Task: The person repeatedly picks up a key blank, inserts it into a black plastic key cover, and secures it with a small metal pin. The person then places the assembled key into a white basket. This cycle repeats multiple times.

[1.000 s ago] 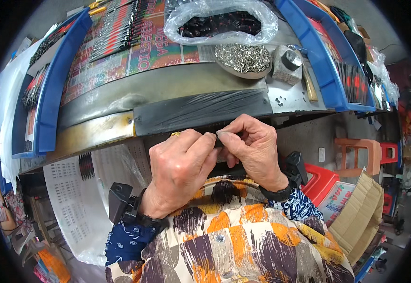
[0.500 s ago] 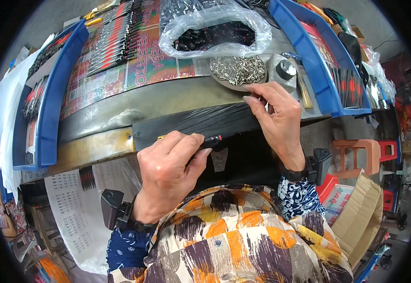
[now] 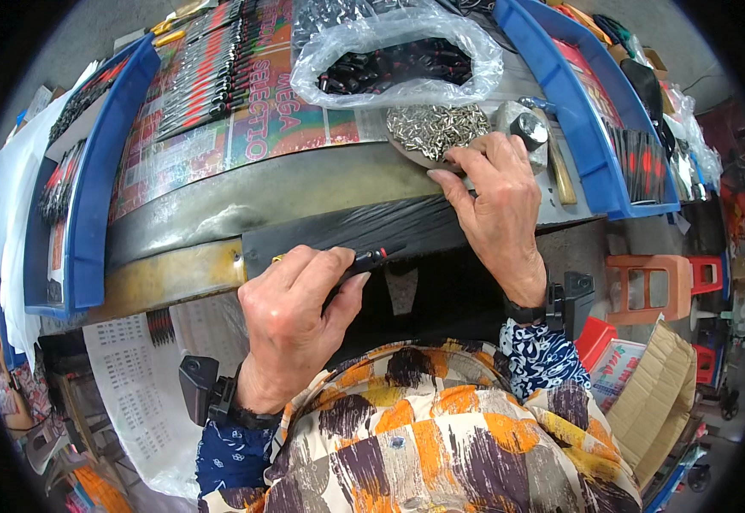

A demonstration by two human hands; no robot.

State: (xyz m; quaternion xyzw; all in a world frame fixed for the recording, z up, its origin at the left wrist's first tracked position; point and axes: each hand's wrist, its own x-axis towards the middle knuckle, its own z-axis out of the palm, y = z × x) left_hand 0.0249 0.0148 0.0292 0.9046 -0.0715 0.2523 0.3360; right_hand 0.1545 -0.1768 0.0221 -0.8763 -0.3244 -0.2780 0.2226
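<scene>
My left hand (image 3: 297,318) is closed around a slim black pen-like piece (image 3: 371,258) with a red band near its far end, held just off the front edge of the bench. Most of its length is hidden in my fingers, and a bit of yellow shows behind the knuckles. My right hand (image 3: 502,201) reaches over the near rim of a round dish. Its fingertips are at the heap of small silver metal pieces (image 3: 432,128) in it, thumb and forefinger apart. I see nothing between them.
An open clear plastic bag (image 3: 483,85) of black parts lies behind the dish. Right of it stand a grey block with a black knob (image 3: 530,130) and a wooden-handled tool (image 3: 559,175). Blue trays (image 3: 90,197) flank both sides. Rows of red-black pieces (image 3: 206,68) lie at the back left.
My left hand has drawn slightly left with the black piece, whose red band now shows further back from its tip. My right fingers have shifted up onto the metal pieces and parted a little.
</scene>
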